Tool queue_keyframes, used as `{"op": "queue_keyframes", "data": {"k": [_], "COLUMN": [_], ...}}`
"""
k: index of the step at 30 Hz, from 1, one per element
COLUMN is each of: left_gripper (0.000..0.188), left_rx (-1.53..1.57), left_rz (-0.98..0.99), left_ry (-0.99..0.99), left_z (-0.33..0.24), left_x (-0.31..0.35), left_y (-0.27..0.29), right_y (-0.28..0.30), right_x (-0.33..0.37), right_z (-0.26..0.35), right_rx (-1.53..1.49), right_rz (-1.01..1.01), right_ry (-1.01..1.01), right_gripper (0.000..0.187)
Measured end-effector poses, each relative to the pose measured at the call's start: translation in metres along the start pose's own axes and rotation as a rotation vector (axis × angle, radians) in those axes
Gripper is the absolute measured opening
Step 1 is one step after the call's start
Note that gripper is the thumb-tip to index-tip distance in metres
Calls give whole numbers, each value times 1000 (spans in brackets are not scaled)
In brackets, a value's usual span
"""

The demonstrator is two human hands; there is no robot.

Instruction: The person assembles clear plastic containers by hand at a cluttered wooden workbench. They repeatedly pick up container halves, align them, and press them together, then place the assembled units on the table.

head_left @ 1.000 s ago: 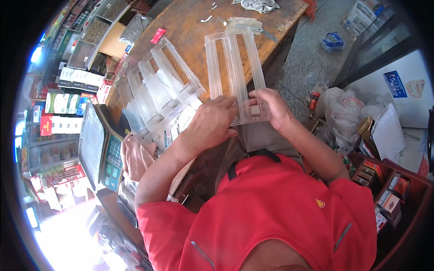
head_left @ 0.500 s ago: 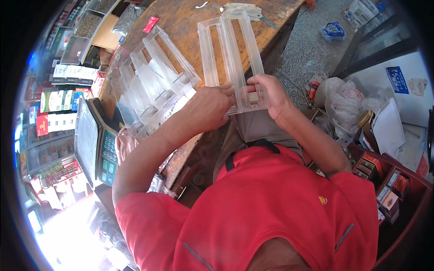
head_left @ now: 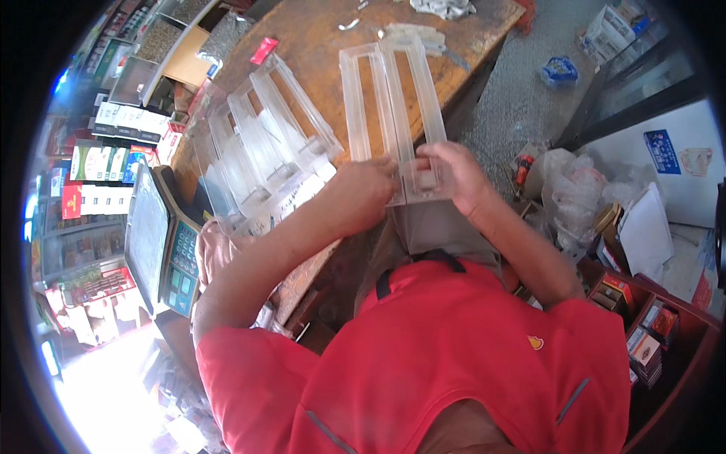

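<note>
Both the left hand [head_left: 368, 189] and the right hand [head_left: 452, 171] grip the near end of a clear plastic rack [head_left: 393, 113], its slots seemingly empty. More clear racks [head_left: 265, 147] lie on the wooden counter [head_left: 318, 45]; the fingertips are hidden.

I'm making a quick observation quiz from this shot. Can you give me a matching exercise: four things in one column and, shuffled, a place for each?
Things:
1. clear plastic rack pair
2. row of clear racks
3. weighing scale
4. small red packet

Places:
A. at the table's left edge, keypad facing up
B. lying alone on the wooden table, far side
C. held at its near end by the left hand and right hand
D. left of the held piece, leaning in a group

Pairs: 1-C, 2-D, 3-A, 4-B
</note>
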State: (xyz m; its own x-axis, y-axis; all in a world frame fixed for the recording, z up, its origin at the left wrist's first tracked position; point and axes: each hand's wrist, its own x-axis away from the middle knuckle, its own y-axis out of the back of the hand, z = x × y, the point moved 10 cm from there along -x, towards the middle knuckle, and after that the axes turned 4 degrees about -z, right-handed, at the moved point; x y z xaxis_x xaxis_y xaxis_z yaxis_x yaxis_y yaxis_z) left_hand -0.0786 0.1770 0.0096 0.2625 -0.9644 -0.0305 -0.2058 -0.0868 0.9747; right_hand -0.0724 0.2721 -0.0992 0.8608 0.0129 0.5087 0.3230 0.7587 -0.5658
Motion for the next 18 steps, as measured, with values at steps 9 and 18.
{"op": "queue_keyframes", "data": {"k": [9,18], "left_gripper": [31,28], "left_rx": [256,-207], "left_rz": [80,-615], "left_ry": [150,672], "left_z": [27,200], "left_x": [-14,-48], "left_y": [55,66], "right_y": [20,-10], "right_x": [-25,-44], "right_z": [69,106], "right_rx": [299,916], "right_rz": [-75,-93], "right_ry": [122,332], "right_gripper": [48,53]}}
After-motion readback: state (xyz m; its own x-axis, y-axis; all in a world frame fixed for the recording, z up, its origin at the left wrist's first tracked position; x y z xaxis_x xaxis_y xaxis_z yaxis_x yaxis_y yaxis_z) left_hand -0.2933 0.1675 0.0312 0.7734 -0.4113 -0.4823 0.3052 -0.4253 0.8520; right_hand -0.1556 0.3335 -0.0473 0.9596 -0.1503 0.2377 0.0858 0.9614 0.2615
